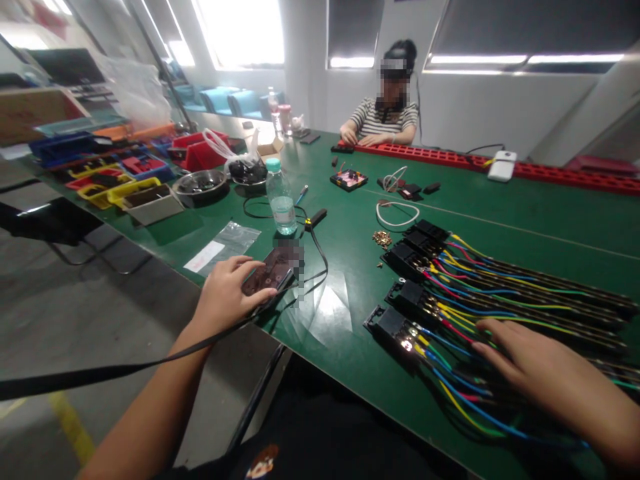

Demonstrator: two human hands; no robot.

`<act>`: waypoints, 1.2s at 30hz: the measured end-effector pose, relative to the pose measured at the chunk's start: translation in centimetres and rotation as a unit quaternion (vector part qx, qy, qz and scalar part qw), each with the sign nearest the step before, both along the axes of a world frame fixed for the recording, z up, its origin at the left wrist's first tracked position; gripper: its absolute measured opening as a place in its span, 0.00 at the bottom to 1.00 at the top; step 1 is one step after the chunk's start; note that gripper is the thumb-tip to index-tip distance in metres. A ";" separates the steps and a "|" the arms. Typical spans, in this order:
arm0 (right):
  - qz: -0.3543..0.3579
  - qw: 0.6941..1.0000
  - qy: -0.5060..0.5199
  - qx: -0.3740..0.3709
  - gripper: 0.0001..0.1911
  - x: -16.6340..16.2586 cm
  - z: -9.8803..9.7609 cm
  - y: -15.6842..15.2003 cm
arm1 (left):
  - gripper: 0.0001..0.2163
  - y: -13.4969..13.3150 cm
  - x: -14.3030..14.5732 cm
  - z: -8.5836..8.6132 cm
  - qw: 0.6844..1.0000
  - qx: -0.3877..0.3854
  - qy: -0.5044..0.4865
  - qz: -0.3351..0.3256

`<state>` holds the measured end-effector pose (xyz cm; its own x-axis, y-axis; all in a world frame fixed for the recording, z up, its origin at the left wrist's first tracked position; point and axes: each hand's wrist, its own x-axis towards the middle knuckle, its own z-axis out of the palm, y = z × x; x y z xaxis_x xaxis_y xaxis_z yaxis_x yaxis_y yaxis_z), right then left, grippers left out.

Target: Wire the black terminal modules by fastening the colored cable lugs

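Note:
My left hand lies at the near edge of the green table, fingers wrapped around a dark phone with a black cable running from it. My right hand rests flat, fingers stretched out, on a bundle of coloured wires coming out of several black connector blocks. The nearest block sits just left of my fingertips. A small heap of brass parts lies beyond the blocks.
A water bottle stands behind the phone, beside a clear plastic bag. Metal bowls and coloured parts bins fill the far left. A person in a striped shirt sits across the table by a long red tray.

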<state>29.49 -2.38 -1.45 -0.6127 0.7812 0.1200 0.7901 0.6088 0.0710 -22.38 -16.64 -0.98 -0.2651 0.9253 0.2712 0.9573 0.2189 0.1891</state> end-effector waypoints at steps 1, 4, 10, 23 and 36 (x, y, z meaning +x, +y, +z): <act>0.002 1.000 -0.007 -0.008 0.21 -0.1 0.1 0.0 | 0.25 -0.7 -0.1 -0.2 1.000 0.014 0.015 -0.002; 0.002 1.000 -0.024 -0.014 0.23 -0.2 0.2 -0.1 | 0.22 -1.5 0.2 -0.8 0.999 0.017 0.041 0.001; -0.003 1.000 -0.015 -0.012 0.24 0.0 -0.1 -0.2 | 0.41 -0.6 0.9 -1.3 0.998 -0.044 0.034 0.015; 0.021 0.999 0.027 -0.025 0.24 1.0 -0.7 -1.1 | 0.29 -2.7 3.3 -1.9 0.994 0.006 0.031 0.107; 0.034 0.998 0.041 0.023 0.30 1.8 -1.5 -1.4 | 0.28 -2.5 3.6 -2.3 0.993 0.021 0.057 0.103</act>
